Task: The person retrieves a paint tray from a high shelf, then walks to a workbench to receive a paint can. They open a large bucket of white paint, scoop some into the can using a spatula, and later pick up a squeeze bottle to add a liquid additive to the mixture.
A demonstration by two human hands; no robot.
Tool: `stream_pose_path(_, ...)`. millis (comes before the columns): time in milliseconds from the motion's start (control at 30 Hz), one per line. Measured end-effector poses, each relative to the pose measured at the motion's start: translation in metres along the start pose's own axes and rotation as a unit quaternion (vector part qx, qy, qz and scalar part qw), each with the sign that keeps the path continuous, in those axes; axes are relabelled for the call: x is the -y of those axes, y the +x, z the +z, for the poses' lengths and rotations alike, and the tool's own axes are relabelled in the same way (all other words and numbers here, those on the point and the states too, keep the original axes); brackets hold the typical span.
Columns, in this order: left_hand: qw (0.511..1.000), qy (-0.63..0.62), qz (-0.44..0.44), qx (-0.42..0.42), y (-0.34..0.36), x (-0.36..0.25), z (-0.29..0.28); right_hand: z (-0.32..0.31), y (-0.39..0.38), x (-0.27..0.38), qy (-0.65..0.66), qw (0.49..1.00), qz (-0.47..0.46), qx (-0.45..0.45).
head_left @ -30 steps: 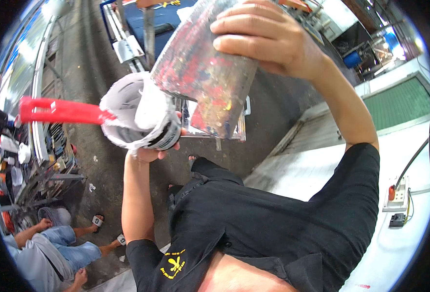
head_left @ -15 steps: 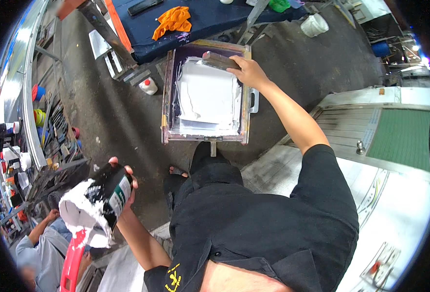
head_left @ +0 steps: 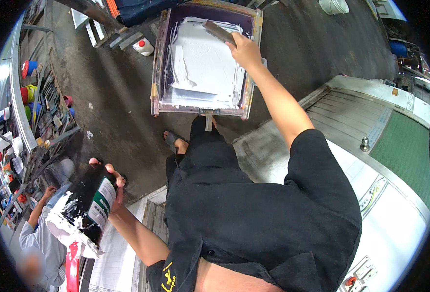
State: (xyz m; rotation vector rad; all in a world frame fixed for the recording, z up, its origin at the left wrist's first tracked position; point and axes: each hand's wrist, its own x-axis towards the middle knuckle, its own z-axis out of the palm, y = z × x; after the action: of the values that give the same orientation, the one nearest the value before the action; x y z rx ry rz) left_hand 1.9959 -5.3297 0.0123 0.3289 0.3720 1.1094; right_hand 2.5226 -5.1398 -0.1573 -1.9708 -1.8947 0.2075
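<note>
My left hand is wrapped round a black tub with a white and green label, held tilted at the lower left. Thick white ink coats its mouth, where a red-handled spatula sticks out. Out in front, my right hand grips a squeegee over the far part of a screen-printing frame. White ink covers most of the mesh, with ridges at its edges. The squeegee's lower edge, where it meets the ink, is hard to make out.
A white bottle with a red cap stands on the floor left of the frame. Another person is at lower left, near a cluttered rack. A white bucket is at far right. A pale panelled surface runs along my right.
The view has shifted, so the frame sits higher in the picture. The squeegee appears slightly nearer me over the ink. The tub has moved a little left, still in my left hand.
</note>
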Motion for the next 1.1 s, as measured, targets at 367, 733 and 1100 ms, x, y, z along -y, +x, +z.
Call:
stream_pose_path(367,1.0,-0.016,0.003,-0.027,0.001,0.0,0.014,-0.011,-0.121,0.051,0.085,0.994,0.046,0.057)
stream_pose_path(733,0.998,-0.003,0.048,-0.039,-0.012,0.005,0.013,-0.026,-0.102,0.063,0.142,0.964,-0.081,0.209)
stream_pose_path(1100,0.996,0.01,0.062,-0.068,-0.023,0.0,-0.01,-0.028,-0.03,0.035,0.136,0.948,-0.087,0.273)
